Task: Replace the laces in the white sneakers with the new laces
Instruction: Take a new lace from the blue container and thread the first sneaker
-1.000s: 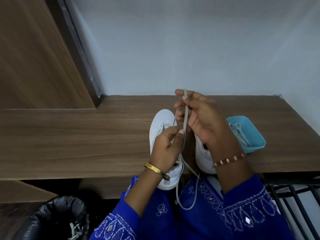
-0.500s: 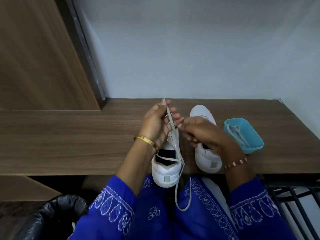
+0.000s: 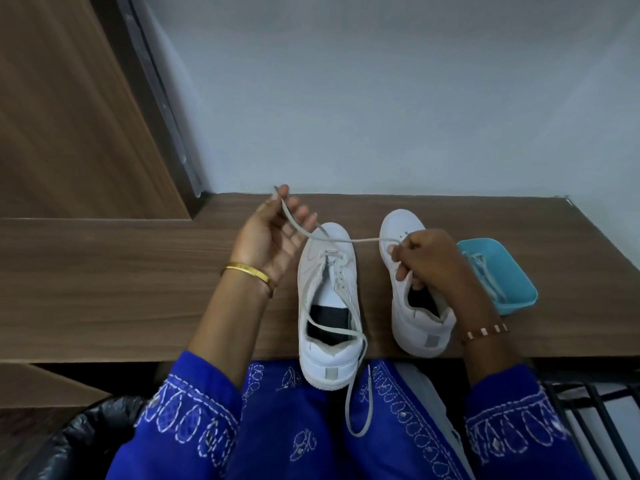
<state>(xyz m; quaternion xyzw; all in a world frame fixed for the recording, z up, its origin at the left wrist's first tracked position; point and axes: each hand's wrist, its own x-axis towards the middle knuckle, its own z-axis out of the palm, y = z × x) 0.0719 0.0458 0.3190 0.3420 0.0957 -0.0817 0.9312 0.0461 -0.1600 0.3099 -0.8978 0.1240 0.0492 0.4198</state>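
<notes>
Bare wooden desk [image 3: 104, 289] lies left of the 2 sneakers [image 3: 327, 306]; a blue tray [image 3: 519, 299] crowds their right.

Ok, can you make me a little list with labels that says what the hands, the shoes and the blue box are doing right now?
left hand: raised, pinching one end of the lace
right hand: gripping the lace further along, above the right sneaker
lace: stretched between both hands, over the shoes
left sneaker: on the wooden table, partly laced, heel over the edge, a lace end hanging down
right sneaker: on the table; laces hidden by the hand
blue tray: right of the shoes, holds more laces
</notes>
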